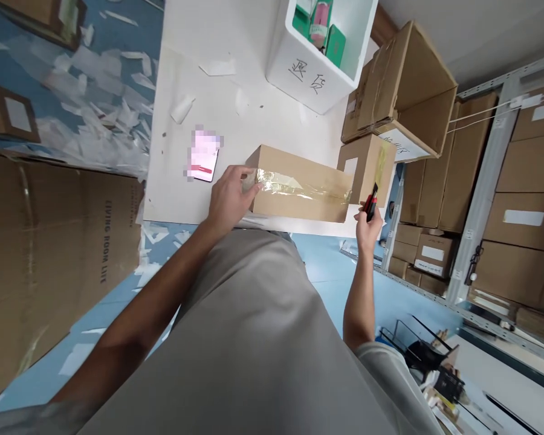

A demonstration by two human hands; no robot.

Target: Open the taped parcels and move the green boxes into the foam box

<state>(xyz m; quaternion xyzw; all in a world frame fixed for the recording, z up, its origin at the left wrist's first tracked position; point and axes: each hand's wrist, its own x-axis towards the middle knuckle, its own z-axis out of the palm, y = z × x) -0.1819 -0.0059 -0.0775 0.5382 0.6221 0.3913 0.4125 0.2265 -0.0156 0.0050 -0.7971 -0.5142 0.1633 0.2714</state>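
A long cardboard box [306, 202] with shiny clear tape along it lies near the table's front edge. My left hand [232, 198] grips its left end, the thumb over the taped side and the fingers at the back corner. Beyond the box's right end, my right hand [369, 226] is closed around a red and black box cutter [370, 204], its dark tip pointing up. Behind the cutter stands a smaller carton [372, 166] with yellowish tape. A phone [204, 158] with a lit, partly blurred screen rests on the table left of the box.
On the white table [240, 130] stands a white bin [315, 75] with green boxes inside. An open carton [403, 90] sits at the right. Shelves of cartons [523, 217] line the right side. Paper scraps [113, 130] and a large carton [58, 260] are at the left.
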